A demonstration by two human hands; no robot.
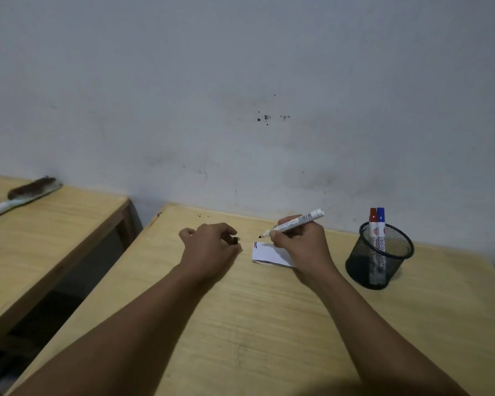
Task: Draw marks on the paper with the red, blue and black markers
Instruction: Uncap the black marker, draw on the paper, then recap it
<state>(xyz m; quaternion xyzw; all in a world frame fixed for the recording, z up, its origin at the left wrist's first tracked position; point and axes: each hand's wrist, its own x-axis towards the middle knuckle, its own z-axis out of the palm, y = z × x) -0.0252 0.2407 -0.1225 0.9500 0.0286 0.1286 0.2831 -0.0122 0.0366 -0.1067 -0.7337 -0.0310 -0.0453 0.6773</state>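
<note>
Right hand [300, 241] closed around the black marker [295, 223], uncapped, tip hovering just off the paper's [269, 254] far-left corner. Left hand [209, 250] curled beside the paper, pinching the cap [235, 240]. Red and blue lines already show on that corner. Red marker [372, 224] and blue marker [380, 224] stand capped in the cup [379, 257], right. We judge: lower the tip gently, draw below existing lines; the paper is unpinned on the surface [269, 324] and may slide.

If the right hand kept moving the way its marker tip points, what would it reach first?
The right hand aims its marker leftward; first in that line is probably the left hand pinching the dark cap, though depth is unclear.
</note>
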